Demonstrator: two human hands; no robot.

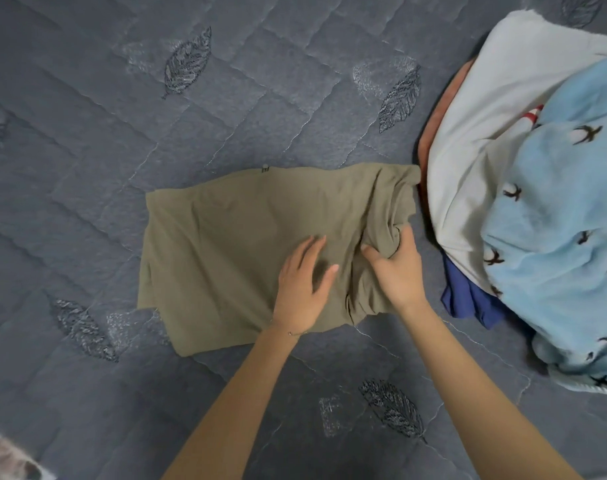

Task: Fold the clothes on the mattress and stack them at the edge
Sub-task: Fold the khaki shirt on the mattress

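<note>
**Olive garment being pressed flat on the grey mattress**

Nearest me, at the near-left corner, a pale scrap (7, 459) is poking into sight, and I cannot tell what it is. Two bare forearms are reaching out over the quilted grey mattress (122, 140). A thin bracelet (296, 332) is sitting on the left wrist.

The left hand (303, 282) is lying flat on the olive garment (232, 237), fingers straight and spread wide, pressing the cloth down. Just to its right, the right hand (397, 268) is gripping a bunched fold of the same garment. Its fingers are curling into the fabric, which is wrinkling around the grip.

The olive garment is lying in the middle of the mattress, roughly rectangular, smooth on its left side and rumpled on its right. Its far-right corner is reaching almost to the heap of clothes on the right.

In that heap, a dark blue cloth (468, 303) is sticking out at the near side. A light blue fleece (554, 220) with small dark bird shapes is draping over the top, and a white garment (475, 133) is lying beneath it. An orange cloth (444, 109) is showing along the heap's left edge.

Farther off, a dark leaf print (187, 62) and others like it are dotting the mattress.
</note>
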